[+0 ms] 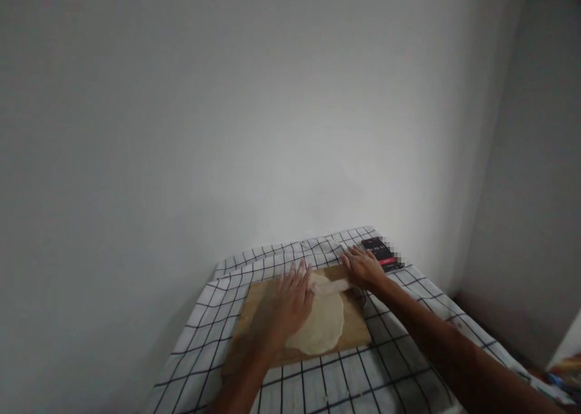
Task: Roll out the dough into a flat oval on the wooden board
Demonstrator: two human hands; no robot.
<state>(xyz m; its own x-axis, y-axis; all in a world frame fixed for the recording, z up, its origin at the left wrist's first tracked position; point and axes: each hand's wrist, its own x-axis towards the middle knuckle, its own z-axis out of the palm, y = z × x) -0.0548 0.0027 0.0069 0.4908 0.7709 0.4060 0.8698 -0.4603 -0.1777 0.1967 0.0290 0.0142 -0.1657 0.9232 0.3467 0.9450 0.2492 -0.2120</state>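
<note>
A pale rolling pin (332,287) lies across the upper part of a flat, rolled-out sheet of dough (320,326). The dough rests on a wooden board (258,302). My left hand (293,296) lies on the pin's left end, its fingers stretched forward and a little apart. On the right end rests my right hand (363,267), with its fingers also extended forward over the pin. Both palms hide the pin's ends. Whitish marks that look like flour show on my fingers.
A white cloth with black grid lines (204,335) covers the table. Just beyond my right hand lies a phone (381,252) with a timer on its dark screen. A plain wall (290,129) stands behind the table. Colourful items (567,368) show at the lower right.
</note>
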